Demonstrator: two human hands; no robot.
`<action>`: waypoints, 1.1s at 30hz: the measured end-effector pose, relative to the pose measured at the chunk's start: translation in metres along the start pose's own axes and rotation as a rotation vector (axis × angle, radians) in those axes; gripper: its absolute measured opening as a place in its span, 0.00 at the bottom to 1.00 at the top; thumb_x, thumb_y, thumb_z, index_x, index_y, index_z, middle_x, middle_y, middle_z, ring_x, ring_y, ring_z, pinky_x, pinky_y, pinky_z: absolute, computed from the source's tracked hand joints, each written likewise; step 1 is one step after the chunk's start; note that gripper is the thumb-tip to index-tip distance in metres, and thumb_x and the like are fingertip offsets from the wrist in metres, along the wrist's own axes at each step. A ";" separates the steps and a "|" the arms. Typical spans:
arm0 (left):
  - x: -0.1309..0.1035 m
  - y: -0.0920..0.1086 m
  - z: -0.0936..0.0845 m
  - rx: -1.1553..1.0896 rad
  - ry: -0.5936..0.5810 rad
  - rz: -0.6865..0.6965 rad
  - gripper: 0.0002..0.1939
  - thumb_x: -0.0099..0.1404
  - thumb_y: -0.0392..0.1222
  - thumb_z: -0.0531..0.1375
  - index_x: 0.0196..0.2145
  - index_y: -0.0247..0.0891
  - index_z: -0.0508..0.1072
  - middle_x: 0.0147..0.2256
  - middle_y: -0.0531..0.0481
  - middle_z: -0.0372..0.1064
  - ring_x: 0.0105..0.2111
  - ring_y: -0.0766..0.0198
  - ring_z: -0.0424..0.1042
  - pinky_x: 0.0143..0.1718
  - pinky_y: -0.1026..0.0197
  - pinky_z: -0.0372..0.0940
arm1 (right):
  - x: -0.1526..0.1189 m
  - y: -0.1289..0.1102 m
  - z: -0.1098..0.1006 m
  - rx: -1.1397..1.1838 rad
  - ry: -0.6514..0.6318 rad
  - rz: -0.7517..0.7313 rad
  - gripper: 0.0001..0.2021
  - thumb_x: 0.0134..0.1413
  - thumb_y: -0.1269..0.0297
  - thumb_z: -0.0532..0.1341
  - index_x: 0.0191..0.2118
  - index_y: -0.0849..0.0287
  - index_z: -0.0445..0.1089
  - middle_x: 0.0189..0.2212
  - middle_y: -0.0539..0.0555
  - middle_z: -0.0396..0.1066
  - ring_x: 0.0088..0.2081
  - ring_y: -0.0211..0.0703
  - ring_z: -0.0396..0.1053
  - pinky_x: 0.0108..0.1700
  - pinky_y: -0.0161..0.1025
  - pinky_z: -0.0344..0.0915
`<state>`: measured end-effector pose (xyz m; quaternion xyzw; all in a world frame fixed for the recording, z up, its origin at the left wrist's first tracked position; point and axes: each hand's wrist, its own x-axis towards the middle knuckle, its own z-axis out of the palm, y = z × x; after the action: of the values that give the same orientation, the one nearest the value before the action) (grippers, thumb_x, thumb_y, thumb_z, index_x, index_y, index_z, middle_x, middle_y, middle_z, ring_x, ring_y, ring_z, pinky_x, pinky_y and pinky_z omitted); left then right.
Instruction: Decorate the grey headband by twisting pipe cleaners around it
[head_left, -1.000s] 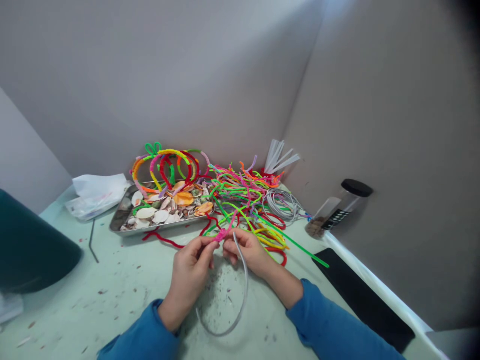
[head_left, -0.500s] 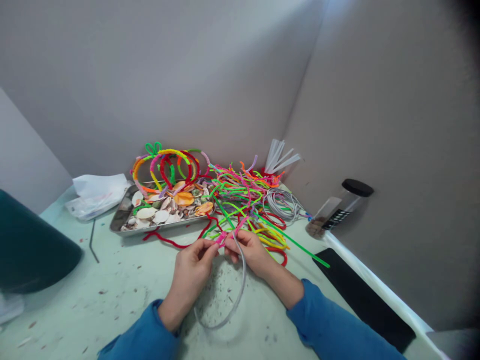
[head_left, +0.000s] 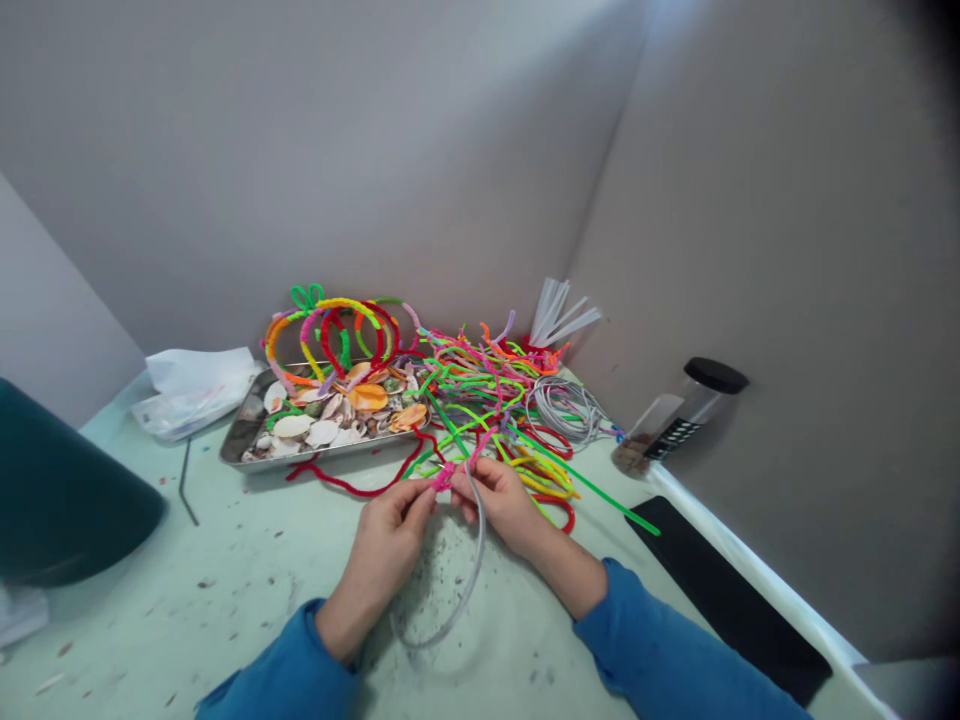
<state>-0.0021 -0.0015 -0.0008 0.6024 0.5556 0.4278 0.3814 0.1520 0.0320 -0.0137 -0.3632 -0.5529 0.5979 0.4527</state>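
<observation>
Both hands meet over the table, close in front of a heap of fuzzy pipe cleaners [head_left: 480, 365]. My left hand [head_left: 394, 525] pinches a pink pipe cleaner [head_left: 444, 478] between thumb and forefinger. Right beside it, my right hand [head_left: 499, 500] is closed on the same pink pipe cleaner, whose free end sticks up past the fingers. A thin grey hoop [head_left: 471, 585] loops down from between the hands toward the table. The pink pipe cleaner looks wound around part of this hoop; the fingers hide the exact join.
Behind my left hand stands a metal tray [head_left: 330, 458] of shells, with finished colourful hoops [head_left: 345, 335] resting on it. A coil of grey cord [head_left: 566, 410], a clear tube with black lid [head_left: 694, 400] and a black strip [head_left: 727, 600] lie right. A dark green cylinder [head_left: 67, 490] stands left.
The grey hoop has swung slightly to the left. The pink pipe cleaner has shifted a little between my fingertips, while both hands stay almost in place.
</observation>
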 end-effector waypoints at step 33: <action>-0.002 0.010 -0.005 0.421 0.015 0.102 0.16 0.62 0.42 0.49 0.35 0.38 0.76 0.34 0.46 0.75 0.32 0.60 0.71 0.32 0.63 0.61 | -0.002 -0.010 0.004 -0.120 -0.070 0.038 0.15 0.47 0.54 0.62 0.26 0.64 0.70 0.17 0.49 0.67 0.14 0.29 0.57 0.16 0.28 0.54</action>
<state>-0.0030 -0.0046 0.0102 0.6930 0.6042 0.3254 0.2210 0.1501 0.0289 -0.0029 -0.3789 -0.5962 0.5845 0.3991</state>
